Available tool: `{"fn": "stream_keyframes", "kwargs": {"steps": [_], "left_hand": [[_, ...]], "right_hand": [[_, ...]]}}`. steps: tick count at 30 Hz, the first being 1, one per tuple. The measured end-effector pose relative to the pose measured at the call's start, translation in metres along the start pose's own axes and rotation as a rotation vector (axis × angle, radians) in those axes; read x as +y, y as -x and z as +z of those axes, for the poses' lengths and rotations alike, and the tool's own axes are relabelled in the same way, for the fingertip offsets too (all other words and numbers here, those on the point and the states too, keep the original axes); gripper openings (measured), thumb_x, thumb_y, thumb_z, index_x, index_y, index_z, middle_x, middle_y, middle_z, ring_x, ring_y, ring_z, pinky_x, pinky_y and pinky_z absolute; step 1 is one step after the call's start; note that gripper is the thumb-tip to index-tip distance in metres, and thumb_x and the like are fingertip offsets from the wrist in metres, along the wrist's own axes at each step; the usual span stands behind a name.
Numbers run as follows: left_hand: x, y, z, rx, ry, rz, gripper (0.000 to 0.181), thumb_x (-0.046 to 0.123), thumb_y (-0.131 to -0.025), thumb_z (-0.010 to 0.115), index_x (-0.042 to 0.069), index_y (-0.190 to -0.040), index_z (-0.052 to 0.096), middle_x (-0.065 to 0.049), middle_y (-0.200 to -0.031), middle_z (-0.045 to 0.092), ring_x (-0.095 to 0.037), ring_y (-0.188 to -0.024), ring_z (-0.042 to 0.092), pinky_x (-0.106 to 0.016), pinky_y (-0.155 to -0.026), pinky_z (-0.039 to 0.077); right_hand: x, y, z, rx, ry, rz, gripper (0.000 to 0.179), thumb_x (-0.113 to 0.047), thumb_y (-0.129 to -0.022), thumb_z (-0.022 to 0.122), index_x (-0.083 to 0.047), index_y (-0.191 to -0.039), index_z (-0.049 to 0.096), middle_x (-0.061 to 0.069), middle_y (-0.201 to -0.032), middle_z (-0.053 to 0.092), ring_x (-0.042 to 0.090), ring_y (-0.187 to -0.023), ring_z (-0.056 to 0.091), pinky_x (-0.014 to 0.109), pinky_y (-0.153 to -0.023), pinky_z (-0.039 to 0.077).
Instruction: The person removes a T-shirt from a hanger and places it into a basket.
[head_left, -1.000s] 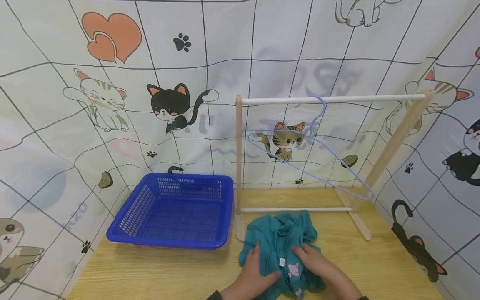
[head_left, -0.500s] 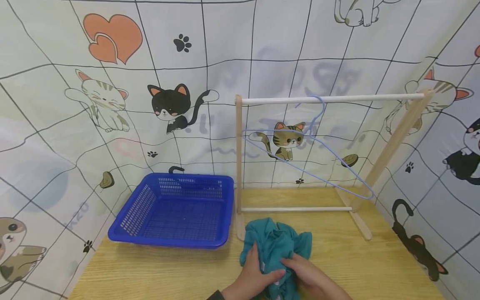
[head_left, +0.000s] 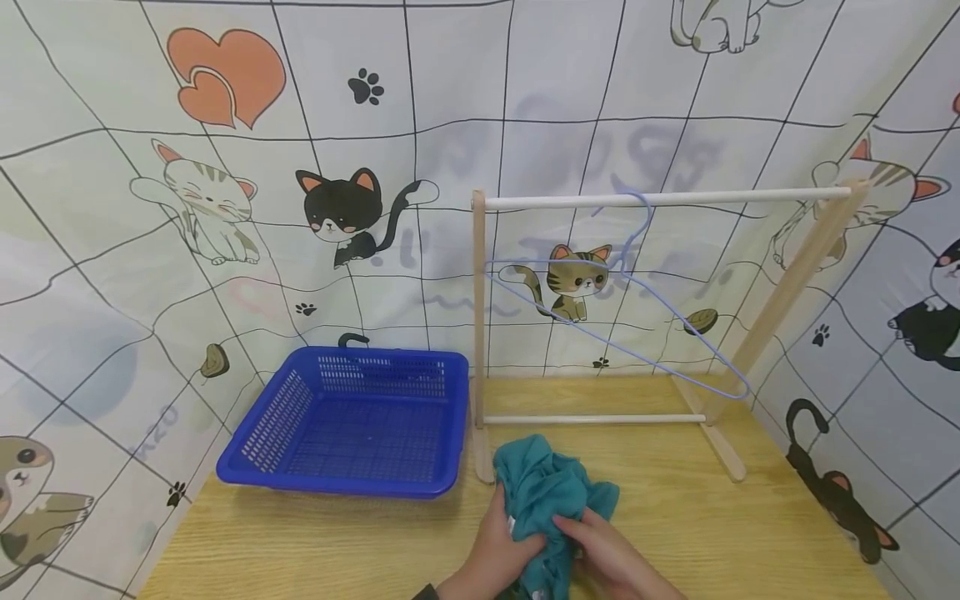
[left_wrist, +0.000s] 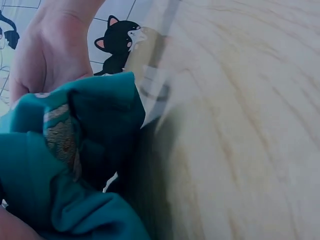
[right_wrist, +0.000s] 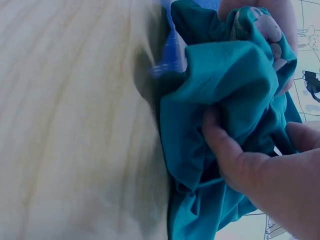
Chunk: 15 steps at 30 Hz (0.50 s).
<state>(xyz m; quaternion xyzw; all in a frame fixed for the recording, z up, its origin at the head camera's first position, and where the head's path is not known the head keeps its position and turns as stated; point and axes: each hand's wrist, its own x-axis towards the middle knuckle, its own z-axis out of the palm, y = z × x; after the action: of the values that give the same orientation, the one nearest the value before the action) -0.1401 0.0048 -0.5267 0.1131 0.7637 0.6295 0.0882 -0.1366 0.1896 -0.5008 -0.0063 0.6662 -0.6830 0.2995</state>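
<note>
A teal garment with a white tag lies bunched up between both hands, low over the table in front of the rack. My left hand holds its left side, thumb across the front. From the right, my right hand grips the cloth; in the right wrist view its thumb and a finger press into the folds, and a pale print shows on the garment near the other hand. The left wrist view shows a folded-over edge of the garment with a patterned patch. Most fingertips are hidden behind the fabric.
A blue plastic basket stands to the left on the wooden table. Behind the garment is a wooden rack with a white top bar, from which a light blue wire hanger hangs. A cat-print sheet encloses the back and sides.
The garment was spread wider with its pink print facing up; it is now gathered narrower and turned. The right hand has moved left, closer to the left hand. Basket, rack and hanger have stayed put.
</note>
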Motion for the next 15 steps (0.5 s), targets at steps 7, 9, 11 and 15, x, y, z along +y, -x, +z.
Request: {"fn": "stream_keyframes", "kwargs": {"steps": [7, 9, 11, 15], "left_hand": [[0.010, 0.004, -0.010, 0.038, 0.011, -0.053, 0.078, 0.026, -0.080, 0.069, 0.018, -0.146, 0.028, -0.007, -0.138, 0.048, -0.020, -0.124, 0.047, -0.039, -0.103, 0.040], [0.015, 0.006, -0.014, 0.042, 0.011, -0.065, 0.080, 0.025, -0.079, 0.069, 0.016, -0.146, 0.027, -0.010, -0.138, 0.048, -0.022, -0.123, 0.047, -0.040, -0.102, 0.040], [0.019, 0.007, -0.018, 0.045, 0.018, -0.063, 0.081, 0.024, -0.079, 0.069, 0.015, -0.147, 0.026, -0.011, -0.139, 0.046, -0.023, -0.124, 0.047, -0.041, -0.102, 0.039], [0.027, 0.010, -0.025, 0.037, 0.049, -0.036, 0.086, 0.021, -0.079, 0.068, 0.016, -0.150, 0.021, -0.012, -0.146, 0.038, -0.026, -0.131, 0.039, -0.045, -0.107, 0.033]], "right_hand": [[-0.012, 0.009, -0.001, -0.013, 0.047, -0.017, 0.077, -0.040, -0.096, 0.052, 0.003, -0.149, 0.016, 0.028, -0.150, 0.023, 0.038, -0.130, 0.039, 0.053, -0.095, 0.046], [-0.014, 0.014, -0.003, -0.020, 0.098, -0.044, 0.074, -0.040, -0.097, 0.050, 0.001, -0.149, 0.018, 0.028, -0.149, 0.027, 0.034, -0.126, 0.044, 0.050, -0.093, 0.048], [-0.017, 0.019, -0.006, -0.023, 0.140, -0.074, 0.069, -0.038, -0.098, 0.048, 0.000, -0.149, 0.020, 0.027, -0.149, 0.029, 0.034, -0.126, 0.045, 0.050, -0.092, 0.049], [-0.025, 0.029, -0.016, 0.002, 0.234, -0.135, 0.060, -0.034, -0.101, 0.044, 0.002, -0.146, 0.029, 0.027, -0.146, 0.033, 0.035, -0.124, 0.047, 0.050, -0.091, 0.050]]}}
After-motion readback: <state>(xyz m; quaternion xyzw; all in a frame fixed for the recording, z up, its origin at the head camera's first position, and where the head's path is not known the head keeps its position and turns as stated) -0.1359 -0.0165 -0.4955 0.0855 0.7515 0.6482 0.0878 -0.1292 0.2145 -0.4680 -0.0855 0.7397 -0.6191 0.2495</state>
